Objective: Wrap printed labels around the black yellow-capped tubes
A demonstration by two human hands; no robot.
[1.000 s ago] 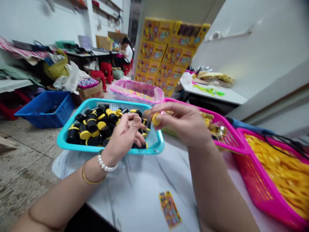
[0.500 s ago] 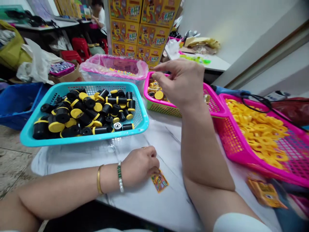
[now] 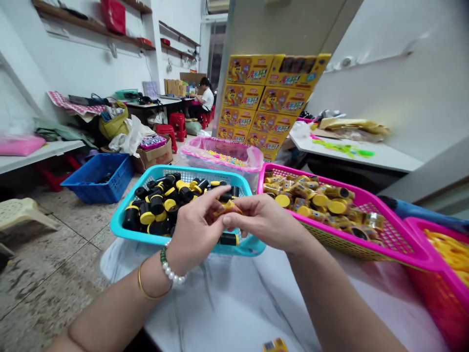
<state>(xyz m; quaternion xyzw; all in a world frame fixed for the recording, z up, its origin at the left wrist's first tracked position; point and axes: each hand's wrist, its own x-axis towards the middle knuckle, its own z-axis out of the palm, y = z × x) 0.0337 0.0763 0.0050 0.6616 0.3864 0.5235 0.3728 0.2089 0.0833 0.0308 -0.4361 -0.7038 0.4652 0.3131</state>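
Note:
My left hand (image 3: 196,225), with a bead bracelet and a gold bangle on its wrist, meets my right hand (image 3: 269,220) over the front of the turquoise basket (image 3: 120,222). Between their fingertips they pinch a small yellow printed label (image 3: 227,208), partly hidden by the fingers. Black cylinders with yellow caps (image 3: 161,203) fill the basket behind my hands. On the right, a pink basket (image 3: 397,234) holds several similar cylinders wrapped in yellow printed film (image 3: 326,200). Another yellow printed piece (image 3: 275,345) lies at the table's near edge.
A second pink basket (image 3: 432,288) with yellow plastic parts (image 3: 450,252) stands at the far right. Behind the baskets are a pink bin lined with plastic (image 3: 198,151) and stacked yellow boxes (image 3: 256,105). A blue crate (image 3: 91,188) stands on the floor. A person (image 3: 205,98) sits farther back.
My left hand has risen from the tabletop with the label. My right hand has come down from above the pink basket to join it. The camera view has tilted upward.

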